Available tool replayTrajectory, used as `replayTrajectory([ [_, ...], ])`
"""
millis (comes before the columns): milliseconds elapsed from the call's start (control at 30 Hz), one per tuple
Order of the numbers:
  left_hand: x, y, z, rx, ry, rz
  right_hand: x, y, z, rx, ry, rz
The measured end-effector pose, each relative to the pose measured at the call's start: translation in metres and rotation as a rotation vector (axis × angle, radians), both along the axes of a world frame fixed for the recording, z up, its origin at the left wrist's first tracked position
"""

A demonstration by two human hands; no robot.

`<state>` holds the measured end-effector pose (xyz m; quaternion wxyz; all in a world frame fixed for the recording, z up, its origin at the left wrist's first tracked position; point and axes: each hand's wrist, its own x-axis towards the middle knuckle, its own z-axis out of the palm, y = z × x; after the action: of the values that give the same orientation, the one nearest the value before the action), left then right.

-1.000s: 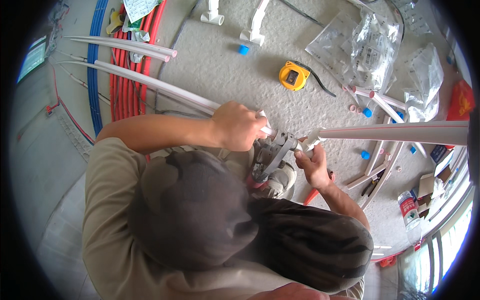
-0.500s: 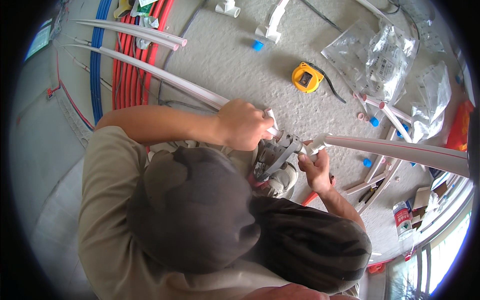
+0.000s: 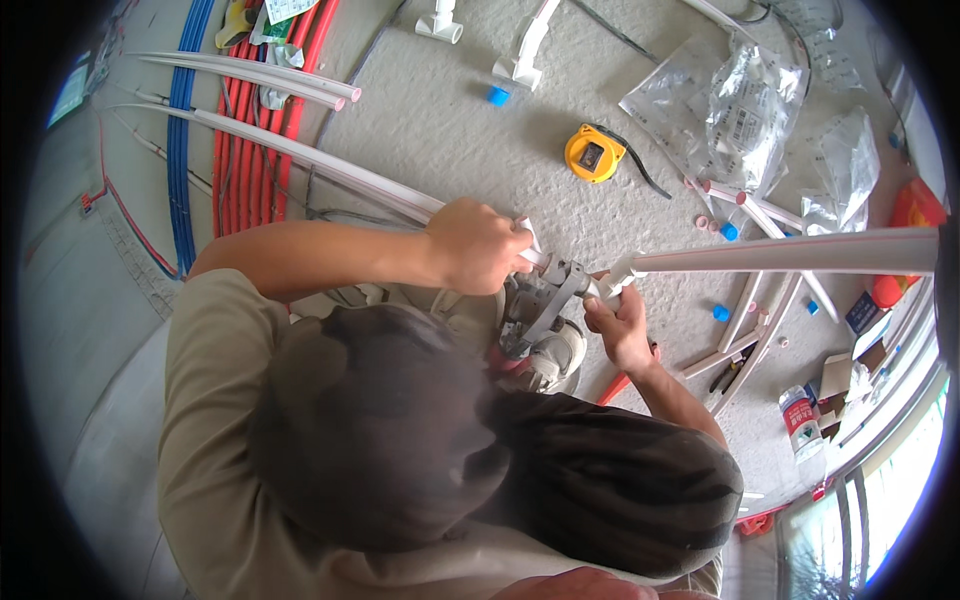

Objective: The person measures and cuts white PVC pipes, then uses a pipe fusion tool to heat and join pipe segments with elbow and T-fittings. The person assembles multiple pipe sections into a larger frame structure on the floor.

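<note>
My left hand (image 3: 472,246) is closed around a white plastic pipe (image 3: 340,172) with a red stripe, which runs in from the far left. A short white stub (image 3: 530,234) sticks up beside its knuckles. Just right of the fist, a grey pipe welding tool (image 3: 550,298) stands between my hands, in line with the pipe. My right hand (image 3: 622,328) grips a white pipe fitting (image 3: 619,279) against the tool's right side. From that fitting another long white pipe (image 3: 780,252) reaches to the right edge. My fingertips are partly hidden behind the fitting.
A yellow tape measure (image 3: 592,153) lies on the concrete floor beyond my hands. Plastic bags (image 3: 750,110), cut pipes (image 3: 760,345) and blue caps (image 3: 721,313) are scattered at right. Red pipes (image 3: 240,150) and blue pipes (image 3: 184,150) run at left. My knees (image 3: 380,420) rise in front.
The long pipe on the right has swung away from me at its outer end, along with the fitting. The whole view has shifted slightly. Both hands keep their grip.
</note>
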<state>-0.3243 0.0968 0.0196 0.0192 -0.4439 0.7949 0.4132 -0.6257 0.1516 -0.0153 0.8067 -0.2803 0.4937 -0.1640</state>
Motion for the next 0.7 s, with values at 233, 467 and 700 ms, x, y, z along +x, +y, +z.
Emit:
replayTrajectory([
  [233,0.000,0.002,-0.003,-0.046,-0.019,-0.003,0.002,0.002,-0.007,-0.002,-0.070,-0.081],
  [467,-0.002,0.003,-0.004,-0.074,-0.058,-0.038,-0.001,0.004,-0.015,0.005,-0.097,-0.111],
  [700,-0.001,0.007,-0.003,-0.117,-0.019,-0.016,-0.005,-0.003,-0.008,0.003,-0.132,-0.074],
])
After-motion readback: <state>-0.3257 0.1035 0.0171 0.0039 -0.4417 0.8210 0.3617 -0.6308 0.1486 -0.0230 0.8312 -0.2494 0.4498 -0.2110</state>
